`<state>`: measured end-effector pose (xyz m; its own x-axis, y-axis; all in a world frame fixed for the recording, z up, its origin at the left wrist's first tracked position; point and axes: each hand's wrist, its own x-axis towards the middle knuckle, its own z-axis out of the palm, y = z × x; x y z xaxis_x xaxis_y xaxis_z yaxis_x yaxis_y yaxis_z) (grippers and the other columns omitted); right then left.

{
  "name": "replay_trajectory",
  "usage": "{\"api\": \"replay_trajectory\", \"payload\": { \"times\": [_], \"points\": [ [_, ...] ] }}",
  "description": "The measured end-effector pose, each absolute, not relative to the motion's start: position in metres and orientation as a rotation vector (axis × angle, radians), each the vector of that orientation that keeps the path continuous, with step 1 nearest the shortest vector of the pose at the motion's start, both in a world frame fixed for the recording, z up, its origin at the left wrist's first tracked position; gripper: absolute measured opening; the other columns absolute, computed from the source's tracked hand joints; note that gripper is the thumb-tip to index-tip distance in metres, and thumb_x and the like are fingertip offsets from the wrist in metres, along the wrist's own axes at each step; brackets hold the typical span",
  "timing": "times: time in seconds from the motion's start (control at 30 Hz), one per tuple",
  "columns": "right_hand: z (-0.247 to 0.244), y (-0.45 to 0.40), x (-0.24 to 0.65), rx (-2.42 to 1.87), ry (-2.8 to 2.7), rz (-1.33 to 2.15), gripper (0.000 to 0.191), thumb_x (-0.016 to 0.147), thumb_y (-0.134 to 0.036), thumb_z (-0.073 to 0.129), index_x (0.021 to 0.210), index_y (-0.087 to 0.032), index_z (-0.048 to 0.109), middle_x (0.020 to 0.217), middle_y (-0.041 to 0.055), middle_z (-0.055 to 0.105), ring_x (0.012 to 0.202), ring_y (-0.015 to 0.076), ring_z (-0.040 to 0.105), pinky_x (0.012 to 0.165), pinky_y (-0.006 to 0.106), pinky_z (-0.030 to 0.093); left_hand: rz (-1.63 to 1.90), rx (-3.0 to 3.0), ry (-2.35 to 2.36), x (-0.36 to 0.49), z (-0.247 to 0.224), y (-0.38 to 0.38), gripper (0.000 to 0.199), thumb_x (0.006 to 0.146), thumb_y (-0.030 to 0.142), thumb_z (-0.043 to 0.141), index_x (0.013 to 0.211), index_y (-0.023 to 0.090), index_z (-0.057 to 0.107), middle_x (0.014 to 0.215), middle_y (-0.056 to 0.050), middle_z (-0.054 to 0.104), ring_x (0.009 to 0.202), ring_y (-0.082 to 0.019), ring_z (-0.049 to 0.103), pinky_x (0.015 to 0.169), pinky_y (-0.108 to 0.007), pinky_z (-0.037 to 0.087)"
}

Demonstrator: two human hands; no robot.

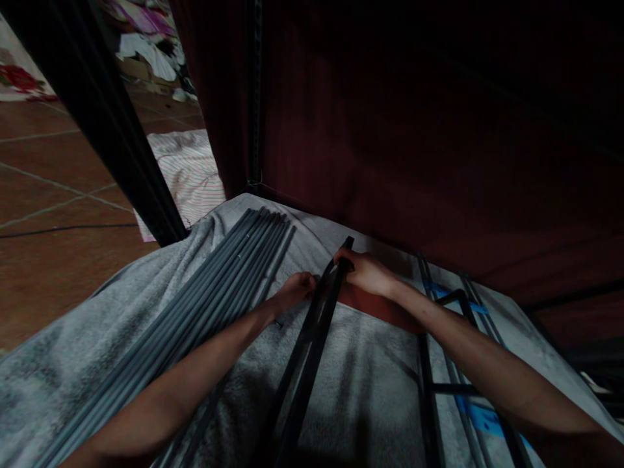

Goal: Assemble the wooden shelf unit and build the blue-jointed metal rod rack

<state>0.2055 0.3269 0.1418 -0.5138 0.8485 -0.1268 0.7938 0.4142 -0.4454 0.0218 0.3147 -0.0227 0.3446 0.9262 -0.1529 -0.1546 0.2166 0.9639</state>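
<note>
Clasping the black frame (316, 351) near its far end, the right hand (363, 270) is sitting nearer than the curled left hand (296, 290), whose hold can't be made out; its long axis is running personward over the grey blanket (368, 354)

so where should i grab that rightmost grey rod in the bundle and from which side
Probably pinch the grey rod near its far end, from above and the right: there it lies slightly apart from the bundle, with bare blanket on its right. Nearer the camera, the left forearm crosses over the bundle, so that stretch looks awkward.
</note>
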Motion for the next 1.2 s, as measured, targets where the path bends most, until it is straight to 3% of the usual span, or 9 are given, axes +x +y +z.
{"api": "replay_trajectory", "payload": {
  "times": [0.3, 0.73, 0.87, 1.07, 1.2],
  "points": [
    [0.140, 0.328, 0.205, -1.449, -2.525, 0.719, 0.020, 0.079, -0.018, 0.060, 0.098, -0.024, 0.058, 0.080, -0.0031, 0.065, 0.073, 0.0144, 0.061, 0.064, 0.021, 0.038, 0.931, 1.154, 0.831, 0.023, -0.025, 0.322, 0.029, 0.070, 0.039, 0.068, 0.066, 0.019, 0.048, 0.059, 0.004, 0.046, 0.053, -0.008, 0.041, 0.052, -0.023, 0.033],
    [0.139, 0.331, 0.205, -1.450, -2.501, 0.723, 0.020, 0.079, -0.020, 0.062, 0.098, -0.025, 0.058, 0.082, -0.0031, 0.066, 0.075, 0.0152, 0.062, 0.063, 0.021, 0.038, 0.867, 1.393, 0.850, 0.013, -0.018, 0.335, 0.010, 0.064, 0.016, 0.064, 0.073, 0.021, 0.060, 0.065, 0.002, 0.058, 0.061, -0.014, 0.051, 0.057, -0.024, 0.037],
    [0.136, 0.333, 0.206, -1.452, -2.495, 0.732, 0.021, 0.079, -0.020, 0.063, 0.099, -0.025, 0.059, 0.083, -0.0030, 0.067, 0.076, 0.0154, 0.063, 0.064, 0.021, 0.038, 0.841, 1.579, 0.872, 0.009, -0.008, 0.334, 0.017, 0.068, 0.016, 0.066, 0.083, 0.025, 0.065, 0.070, 0.000, 0.064, 0.068, -0.018, 0.058, 0.063, -0.026, 0.041],
    [0.137, 0.333, 0.206, -1.451, -2.506, 0.713, 0.020, 0.079, -0.020, 0.063, 0.098, -0.025, 0.059, 0.081, -0.0031, 0.067, 0.076, 0.0153, 0.062, 0.063, 0.021, 0.037, 0.846, 1.776, 0.916, 0.007, -0.011, 0.333, 0.017, 0.076, 0.019, 0.066, 0.092, 0.025, 0.067, 0.063, 0.001, 0.062, 0.058, -0.018, 0.054, 0.061, -0.027, 0.038],
    [0.136, 0.335, 0.205, -1.469, -2.494, 0.712, 0.020, 0.079, -0.020, 0.064, 0.097, -0.025, 0.059, 0.082, -0.0032, 0.067, 0.076, 0.0150, 0.062, 0.064, 0.021, 0.037, 0.851, 1.739, 0.929, 0.007, -0.012, 0.329, 0.018, 0.076, 0.019, 0.066, 0.092, 0.026, 0.069, 0.070, -0.001, 0.065, 0.065, -0.020, 0.057, 0.070, -0.029, 0.043]
  ]
}}
